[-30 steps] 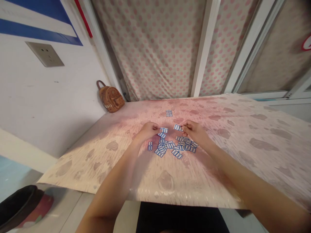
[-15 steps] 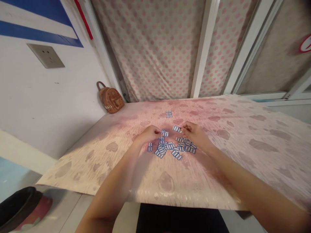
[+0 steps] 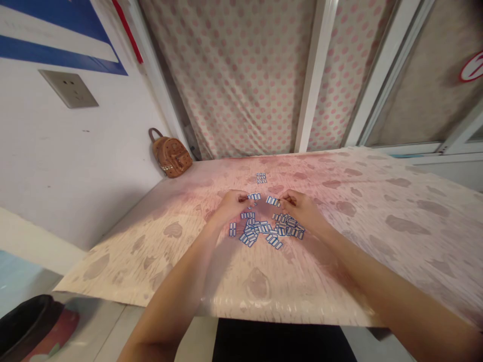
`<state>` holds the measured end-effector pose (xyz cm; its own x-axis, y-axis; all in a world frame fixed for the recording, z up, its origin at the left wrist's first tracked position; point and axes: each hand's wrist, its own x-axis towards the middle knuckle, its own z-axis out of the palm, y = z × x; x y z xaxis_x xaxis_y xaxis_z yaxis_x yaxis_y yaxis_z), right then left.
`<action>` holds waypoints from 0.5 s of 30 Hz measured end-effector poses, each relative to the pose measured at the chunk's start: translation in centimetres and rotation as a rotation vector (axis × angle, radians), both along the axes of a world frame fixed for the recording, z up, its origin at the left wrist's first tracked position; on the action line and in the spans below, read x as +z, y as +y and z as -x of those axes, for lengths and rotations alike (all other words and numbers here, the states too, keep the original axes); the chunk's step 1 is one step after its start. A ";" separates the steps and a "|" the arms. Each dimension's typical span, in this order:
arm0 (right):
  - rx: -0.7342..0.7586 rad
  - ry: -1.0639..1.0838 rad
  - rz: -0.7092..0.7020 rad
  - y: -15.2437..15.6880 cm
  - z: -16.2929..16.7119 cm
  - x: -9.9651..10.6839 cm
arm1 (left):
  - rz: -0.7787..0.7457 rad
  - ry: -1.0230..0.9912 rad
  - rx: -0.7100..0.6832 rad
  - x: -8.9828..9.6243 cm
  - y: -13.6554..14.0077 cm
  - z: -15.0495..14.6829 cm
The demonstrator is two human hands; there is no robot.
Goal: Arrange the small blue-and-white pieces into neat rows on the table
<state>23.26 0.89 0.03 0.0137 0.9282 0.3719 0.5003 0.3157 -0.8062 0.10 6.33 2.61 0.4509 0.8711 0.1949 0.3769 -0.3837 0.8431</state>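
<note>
My left hand [image 3: 233, 203] is closed, its fingertips pinching a small blue-and-white strip [image 3: 255, 196] with white rectangles along it. Opposite it, my right hand [image 3: 301, 205] pinches a similar strip [image 3: 272, 201] by its right end. A narrow gap separates the two strips, which are held above the table. Below them lies a loose, overlapping pile of such strips [image 3: 264, 227]. One shorter piece [image 3: 232, 229] rests apart on the left. Farther back, several strips form a neat block [image 3: 261, 178]. What is printed on them is too small to read.
A patterned plastic cloth covers the table [image 3: 256, 281]. At its back left corner a brown backpack-shaped bag [image 3: 172, 156] leans by the wall. Dotted curtains [image 3: 241, 75] hang behind the table. A dark-lined bin [image 3: 37, 327] stands on the floor at lower left.
My left hand has moved slightly away from me, lifting its strip off the pile to the level of the other strip. The right hand has stayed nearly still.
</note>
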 end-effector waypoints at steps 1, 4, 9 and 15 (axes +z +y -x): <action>-0.001 0.000 -0.003 0.0 0.0 0.0 | 0.010 0.004 -0.035 0.2 -0.4 -0.2; 0.011 0.007 -0.004 -0.1 0.1 0.1 | 0.015 0.040 -0.146 0.6 -1.5 -1.0; 0.092 0.033 0.008 -0.3 0.3 0.6 | 0.042 0.066 -0.219 0.4 -2.3 -2.0; 0.181 -0.001 0.030 -0.3 0.4 0.7 | 0.085 0.085 -0.169 -0.4 -1.9 -2.0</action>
